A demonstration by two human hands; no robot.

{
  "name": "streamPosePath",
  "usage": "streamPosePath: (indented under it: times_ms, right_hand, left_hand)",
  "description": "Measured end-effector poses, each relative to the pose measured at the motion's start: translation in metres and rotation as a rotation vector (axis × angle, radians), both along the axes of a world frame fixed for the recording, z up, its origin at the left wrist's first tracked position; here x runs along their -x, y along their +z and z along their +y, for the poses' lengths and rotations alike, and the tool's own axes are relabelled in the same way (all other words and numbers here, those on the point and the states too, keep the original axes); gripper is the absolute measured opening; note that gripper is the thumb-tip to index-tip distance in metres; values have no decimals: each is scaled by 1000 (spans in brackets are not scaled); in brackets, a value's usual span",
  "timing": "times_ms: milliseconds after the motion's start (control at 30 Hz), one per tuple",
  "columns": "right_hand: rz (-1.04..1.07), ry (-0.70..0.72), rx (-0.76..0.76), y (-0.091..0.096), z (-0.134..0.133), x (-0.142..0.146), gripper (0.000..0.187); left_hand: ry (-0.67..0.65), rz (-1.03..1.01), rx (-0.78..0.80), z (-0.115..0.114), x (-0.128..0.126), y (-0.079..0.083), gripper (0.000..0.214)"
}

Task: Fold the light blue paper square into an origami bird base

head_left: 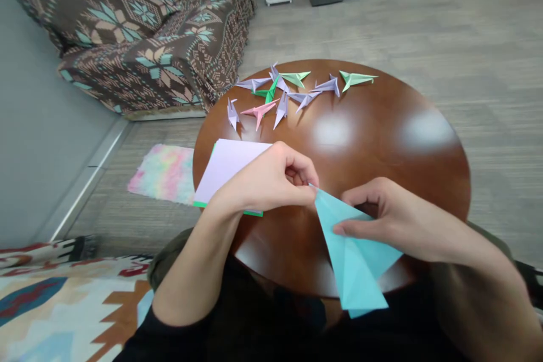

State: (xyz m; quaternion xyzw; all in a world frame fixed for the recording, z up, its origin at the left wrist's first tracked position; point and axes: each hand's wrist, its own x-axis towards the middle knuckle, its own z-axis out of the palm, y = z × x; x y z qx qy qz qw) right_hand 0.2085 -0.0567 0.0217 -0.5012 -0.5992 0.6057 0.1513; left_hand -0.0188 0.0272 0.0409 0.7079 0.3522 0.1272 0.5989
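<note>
A sheet of light blue origami paper (354, 271), partly folded with creases and layered flaps, is held up over the near side of the table. My left hand (282, 178) pinches its upper left corner between thumb and fingers. My right hand (382, 218) grips the upper right part, thumb on the front face and fingers behind. The lower flaps hang down toward my lap, spread apart. Under my left wrist lies a stack of square paper (233, 161), lilac on top with green edges showing beneath.
Several folded paper cranes, among them a pink one (259, 113), a green one (268, 91) and a pale green one (356, 79), lie at the far side of the round brown table (382, 141). A patterned sofa (169, 51) and a pastel rug (163, 172) are on the left.
</note>
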Motion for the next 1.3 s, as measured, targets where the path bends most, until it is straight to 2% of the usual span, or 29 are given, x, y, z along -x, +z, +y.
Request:
streamPosePath:
  times_ms: [133, 300, 367, 400, 500, 600, 700, 833, 1133, 1300]
  right_hand:
    - [0, 8, 16, 0, 0, 1, 28]
    - [42, -41, 65, -1, 2, -1, 24]
    - [78, -89, 92, -1, 4, -2, 21]
    - [93, -110, 97, -2, 4, -2, 20]
    - [108, -139, 63, -1, 6, -3, 20]
    - [100, -161, -9, 0, 7, -3, 20]
    - [102, -266, -87, 2, 7, -1, 23]
    - [142, -352, -97, 3, 8, 0, 24]
    - [166, -379, -56, 2, 8, 4, 12]
    - [134, -358, -97, 3, 7, 3, 11]
  left_hand:
    - [37, -4, -63, 6, 5, 0, 6]
    - [230, -126, -75, 13, 13, 2, 6]
    - [206, -135, -33, 9, 10, 3, 10]
    - [153, -118, 6, 5, 7, 3, 10]
    - [78, -85, 88, -8, -8, -1, 17]
    - [105, -104, 92, -18, -20, -6, 20]
    - [135, -106, 90, -20, -23, -9, 26]
    - [152, -119, 107, -20, -23, -7, 31]
    - [184, -182, 182, -21, -27, -7, 28]
    - [214, -213, 130, -19, -25, -7, 32]
